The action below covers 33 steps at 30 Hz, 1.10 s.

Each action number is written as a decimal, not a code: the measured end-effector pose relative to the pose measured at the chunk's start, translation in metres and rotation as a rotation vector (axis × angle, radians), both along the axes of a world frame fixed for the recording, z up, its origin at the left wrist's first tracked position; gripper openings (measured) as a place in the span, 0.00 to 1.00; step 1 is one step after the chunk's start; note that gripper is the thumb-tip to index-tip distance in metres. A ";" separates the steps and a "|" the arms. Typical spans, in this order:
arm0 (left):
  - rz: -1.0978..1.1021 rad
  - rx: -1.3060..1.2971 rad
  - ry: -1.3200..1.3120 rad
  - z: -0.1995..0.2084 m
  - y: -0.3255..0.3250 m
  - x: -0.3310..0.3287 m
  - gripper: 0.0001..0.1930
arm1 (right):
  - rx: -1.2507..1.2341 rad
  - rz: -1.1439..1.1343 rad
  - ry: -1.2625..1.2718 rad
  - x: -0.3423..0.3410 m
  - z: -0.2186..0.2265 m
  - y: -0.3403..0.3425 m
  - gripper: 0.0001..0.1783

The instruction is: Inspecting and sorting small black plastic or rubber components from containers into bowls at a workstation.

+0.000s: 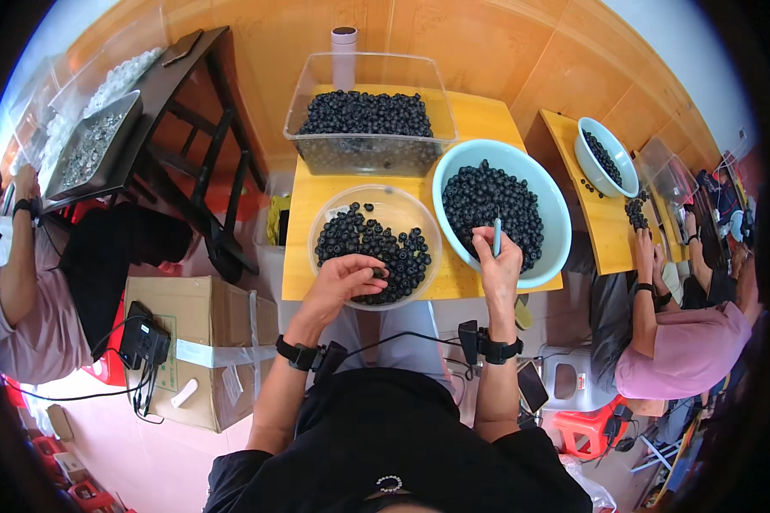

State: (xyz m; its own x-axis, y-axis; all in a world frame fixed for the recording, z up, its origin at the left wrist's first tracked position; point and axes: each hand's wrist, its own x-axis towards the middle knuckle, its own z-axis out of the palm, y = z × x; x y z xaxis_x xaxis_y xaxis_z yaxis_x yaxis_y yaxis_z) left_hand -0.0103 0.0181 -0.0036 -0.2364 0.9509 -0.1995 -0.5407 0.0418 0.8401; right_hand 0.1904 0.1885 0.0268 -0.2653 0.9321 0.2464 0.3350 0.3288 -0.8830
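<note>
My left hand (344, 284) is closed in a pinch on a small dark round bead-like piece (378, 273), over the near side of a clear round bowl (315, 224). Many black round pieces (402, 256) with small pale centres lie in that bowl. Above the near rim of a light blue basin (558, 231), my right hand (500, 261) grips a slim light blue tool (497, 229), pointing up and away from me; its exact kind is unclear. Inside the basin is a heap of similar black pieces (488, 197).
A large clear bin (368, 158) of black pieces stands at the back of the yellow table (479, 109), with a pink flask (344, 64) behind. A cardboard box (171, 342) sits at left. People work at both sides; another blue basin (629, 175) is at right.
</note>
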 end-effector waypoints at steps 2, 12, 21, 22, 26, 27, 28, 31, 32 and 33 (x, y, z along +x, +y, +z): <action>-0.009 0.056 -0.088 0.001 -0.006 -0.004 0.12 | 0.021 -0.002 -0.003 -0.001 0.001 -0.001 0.08; 0.024 0.270 -0.642 -0.005 -0.014 0.000 0.14 | -0.056 0.043 0.022 -0.003 0.004 -0.003 0.09; 0.030 0.275 -0.572 -0.007 -0.014 0.005 0.11 | -0.063 0.336 0.001 -0.010 0.017 -0.058 0.11; 0.046 0.269 -0.553 -0.008 -0.014 0.006 0.09 | -0.085 0.398 -0.020 -0.013 0.020 -0.064 0.11; 0.055 0.225 -0.515 -0.006 -0.013 0.011 0.09 | -0.116 0.511 0.026 -0.023 0.023 -0.077 0.12; 0.049 0.222 -0.517 -0.004 -0.013 0.012 0.09 | -0.062 0.547 -0.001 -0.024 0.024 -0.078 0.12; 0.048 0.213 -0.529 -0.001 -0.014 0.014 0.09 | -0.008 0.582 -0.029 -0.025 0.025 -0.079 0.12; 0.043 0.197 -0.528 0.008 -0.015 0.018 0.10 | 0.090 0.589 -0.051 -0.028 0.026 -0.085 0.11; 0.042 0.192 -0.514 0.009 -0.016 0.019 0.10 | 0.146 0.601 -0.074 -0.028 0.029 -0.087 0.11; 0.042 0.191 -0.515 0.009 -0.016 0.019 0.10 | 0.145 0.600 -0.074 -0.029 0.033 -0.089 0.11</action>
